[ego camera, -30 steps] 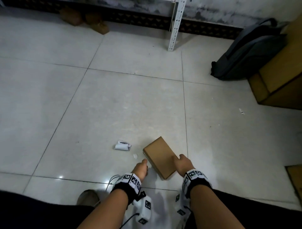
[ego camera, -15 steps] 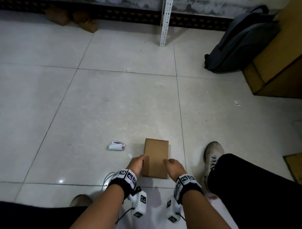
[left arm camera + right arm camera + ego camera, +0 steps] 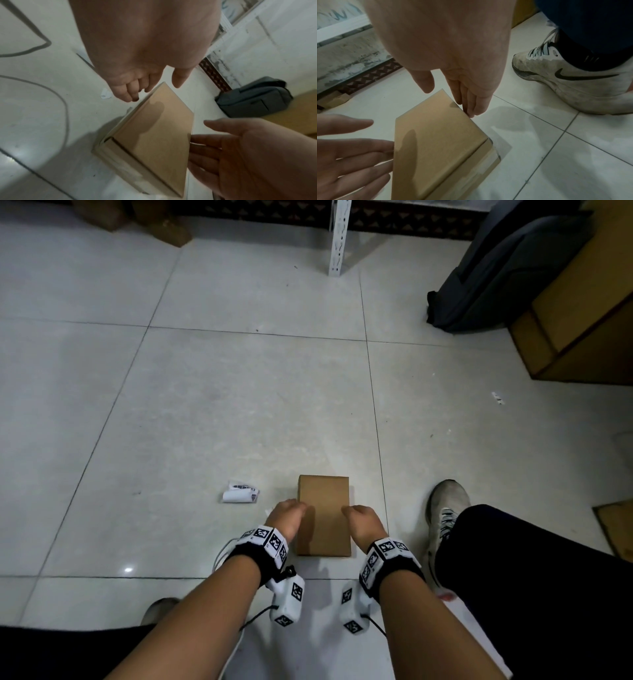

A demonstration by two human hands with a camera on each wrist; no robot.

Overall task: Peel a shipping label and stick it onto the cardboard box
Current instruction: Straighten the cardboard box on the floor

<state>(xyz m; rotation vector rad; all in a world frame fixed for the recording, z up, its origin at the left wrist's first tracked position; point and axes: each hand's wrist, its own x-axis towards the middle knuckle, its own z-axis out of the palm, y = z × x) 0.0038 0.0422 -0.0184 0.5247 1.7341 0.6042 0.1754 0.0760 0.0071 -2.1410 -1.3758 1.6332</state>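
The box (image 3: 323, 513) lies flat on the floor (image 3: 205, 405) at 6 o'clock, plain brown, top bare. Left hand (image 3: 287, 517) at its 9 and right hand (image 3: 362, 520) at its 3 flank it — fingers straight, gripping nothing. Best to square it gently, then fetch the curled label (image 3: 239, 495) at 9 o'clock — white, barcoded.
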